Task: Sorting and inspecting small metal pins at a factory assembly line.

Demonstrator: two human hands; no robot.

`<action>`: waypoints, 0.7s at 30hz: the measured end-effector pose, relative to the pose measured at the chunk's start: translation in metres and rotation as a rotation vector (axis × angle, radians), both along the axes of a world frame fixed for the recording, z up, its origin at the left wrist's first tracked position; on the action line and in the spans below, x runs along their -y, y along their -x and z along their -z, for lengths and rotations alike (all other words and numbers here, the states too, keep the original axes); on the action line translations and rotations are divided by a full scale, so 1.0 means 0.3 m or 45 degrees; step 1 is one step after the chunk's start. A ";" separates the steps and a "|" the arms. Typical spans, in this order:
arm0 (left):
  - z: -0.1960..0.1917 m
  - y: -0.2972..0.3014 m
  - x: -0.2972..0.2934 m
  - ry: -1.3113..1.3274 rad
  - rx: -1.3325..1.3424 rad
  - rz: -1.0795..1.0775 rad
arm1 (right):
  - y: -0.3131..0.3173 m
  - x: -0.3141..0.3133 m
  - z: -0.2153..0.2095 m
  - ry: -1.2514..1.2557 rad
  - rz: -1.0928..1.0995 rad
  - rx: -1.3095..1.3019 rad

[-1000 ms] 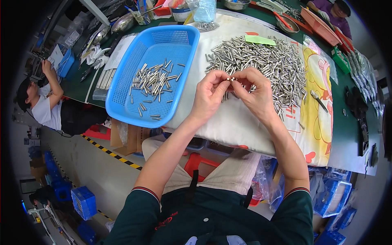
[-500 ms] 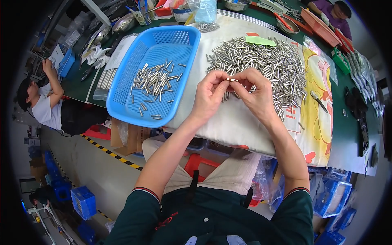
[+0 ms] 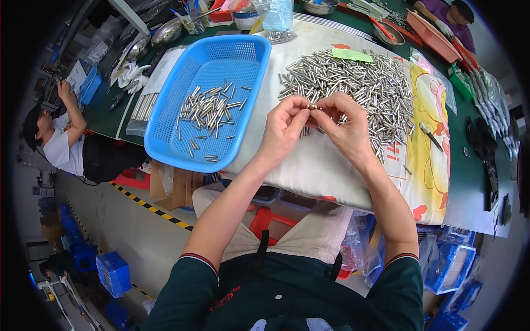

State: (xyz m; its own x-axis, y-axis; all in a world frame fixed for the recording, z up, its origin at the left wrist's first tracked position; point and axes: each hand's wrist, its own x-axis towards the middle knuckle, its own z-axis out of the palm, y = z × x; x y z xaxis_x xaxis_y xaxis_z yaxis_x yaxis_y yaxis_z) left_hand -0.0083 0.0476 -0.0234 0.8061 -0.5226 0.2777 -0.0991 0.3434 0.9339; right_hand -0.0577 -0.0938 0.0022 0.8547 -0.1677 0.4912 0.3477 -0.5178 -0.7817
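Both hands meet at the near edge of a heap of short metal pins on the cloth-covered table. My left hand is closed in a pinch, thumb against forefinger. My right hand pinches from the other side, its fingertips touching the left ones. Between the fingertips sit a few small metal pins, their ends showing; the rest of them is hidden by the fingers. Left of my hands stands a blue perforated basket with a looser batch of similar pins on its floor.
A green paper slip lies on the heap's far side. At right, a pen-like tool rests on the yellow-patterned cloth. Metal bowls and a pink basket stand farther back. One co-worker sits at far left, another at far right.
The pins between my fingertips have turned slightly, so their ends look less bright. Hands, basket and heap stay nearly where they were.
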 end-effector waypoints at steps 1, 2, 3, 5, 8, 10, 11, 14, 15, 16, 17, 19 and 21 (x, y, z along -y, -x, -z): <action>0.002 -0.002 -0.002 -0.008 -0.002 0.029 | 0.000 -0.001 -0.001 -0.004 0.002 -0.003; 0.004 -0.002 -0.003 -0.009 -0.002 0.028 | 0.001 -0.002 -0.002 -0.008 0.004 -0.006; 0.004 -0.002 -0.001 -0.011 -0.003 0.030 | 0.002 -0.001 -0.004 -0.007 0.006 -0.006; 0.003 -0.002 0.003 -0.013 -0.005 0.033 | 0.006 0.003 -0.007 -0.002 0.015 -0.020; 0.002 -0.003 0.000 0.028 -0.061 0.050 | 0.005 0.000 -0.007 -0.071 -0.003 -0.061; 0.006 -0.005 -0.002 -0.014 -0.058 0.035 | 0.007 -0.002 -0.012 -0.096 -0.005 -0.094; 0.006 -0.006 -0.004 -0.013 -0.057 0.035 | 0.008 -0.003 -0.015 -0.121 -0.007 -0.128; 0.005 -0.005 -0.008 -0.020 -0.061 0.067 | 0.008 -0.005 -0.014 -0.236 -0.038 -0.199; 0.004 -0.004 -0.007 -0.021 -0.055 0.069 | 0.008 -0.004 -0.015 -0.235 -0.037 -0.199; 0.004 -0.004 -0.006 -0.023 -0.049 0.071 | 0.008 -0.002 -0.016 -0.255 -0.042 -0.220; 0.005 -0.004 -0.006 -0.024 -0.049 0.072 | 0.008 -0.001 -0.016 -0.276 -0.047 -0.241; 0.006 -0.005 -0.005 0.022 -0.117 0.109 | 0.008 0.000 -0.019 -0.292 -0.047 -0.248; 0.005 -0.010 -0.008 0.032 -0.134 0.134 | 0.008 0.001 -0.020 -0.308 -0.049 -0.253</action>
State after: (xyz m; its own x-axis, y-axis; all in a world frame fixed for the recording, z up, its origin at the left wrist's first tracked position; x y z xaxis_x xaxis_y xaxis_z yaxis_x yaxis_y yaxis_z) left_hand -0.0054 0.0500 -0.0249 0.7725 -0.5998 0.2084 0.0369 0.3701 0.9283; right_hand -0.0601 -0.0940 0.0082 0.9380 -0.2254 0.2635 0.1912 -0.2977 -0.9353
